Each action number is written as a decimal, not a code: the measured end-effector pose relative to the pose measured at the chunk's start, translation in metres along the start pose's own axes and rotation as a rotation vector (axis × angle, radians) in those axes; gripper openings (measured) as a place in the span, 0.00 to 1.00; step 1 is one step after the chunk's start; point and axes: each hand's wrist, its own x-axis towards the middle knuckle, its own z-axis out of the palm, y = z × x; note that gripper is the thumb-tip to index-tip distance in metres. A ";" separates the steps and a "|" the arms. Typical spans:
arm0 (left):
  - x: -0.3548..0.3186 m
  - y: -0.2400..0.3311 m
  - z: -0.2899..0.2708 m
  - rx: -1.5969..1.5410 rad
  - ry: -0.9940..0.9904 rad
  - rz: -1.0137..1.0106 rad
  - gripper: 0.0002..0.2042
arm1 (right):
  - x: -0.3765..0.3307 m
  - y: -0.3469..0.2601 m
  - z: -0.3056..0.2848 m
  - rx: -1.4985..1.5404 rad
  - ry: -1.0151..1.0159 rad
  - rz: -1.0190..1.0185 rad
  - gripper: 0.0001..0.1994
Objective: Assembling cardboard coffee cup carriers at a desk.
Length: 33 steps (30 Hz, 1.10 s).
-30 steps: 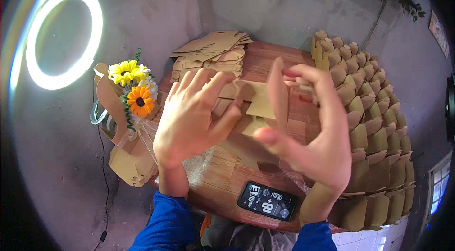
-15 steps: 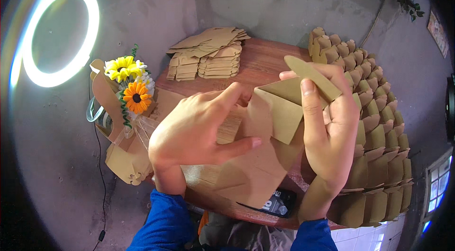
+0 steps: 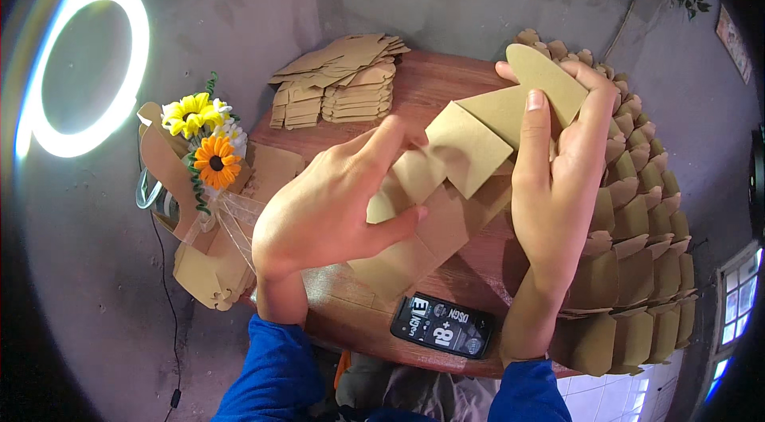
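Note:
A kraft cardboard box blank (image 3: 478, 147), partly folded along its creases, is held up over the table in front of me. My right hand (image 3: 562, 151) grips its far right end, thumb on the near face and fingers behind, by a flap with a rounded tip. At the left part of the blank, my left hand (image 3: 323, 203) is curled round it, thumb below and fingers above; some of its fingertips are hidden. The lower panels of the blank hang tilted beneath my left hand, above the tabletop.
Flat cardboard blanks are stacked (image 3: 351, 83) at the back of the wooden table (image 3: 446, 79). Rows of folded cardboard boxes (image 3: 629, 270) fill the right side. A dark phone (image 3: 442, 326) lies at the front edge. Artificial flowers (image 3: 215, 160) in a cardboard holder stand left, near a lit ring lamp (image 3: 140, 63).
The blank has been raised and turned, its rounded flap now higher and facing me more. My right hand has moved up and slightly right. The phone, partly covered before, now shows fully.

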 end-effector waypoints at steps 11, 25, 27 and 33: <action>-0.002 0.001 -0.017 -0.051 0.141 0.054 0.16 | 0.006 0.005 -0.008 -0.028 0.043 -0.091 0.14; 0.002 0.008 -0.013 -0.027 0.104 0.164 0.20 | 0.003 -0.021 -0.029 0.034 -0.388 -0.079 0.11; 0.002 0.008 -0.011 -0.013 0.104 0.153 0.20 | 0.004 -0.020 -0.031 0.031 -0.434 -0.100 0.11; 0.002 0.010 -0.007 0.006 0.136 0.103 0.19 | 0.001 -0.020 -0.028 -0.072 -0.531 -0.131 0.07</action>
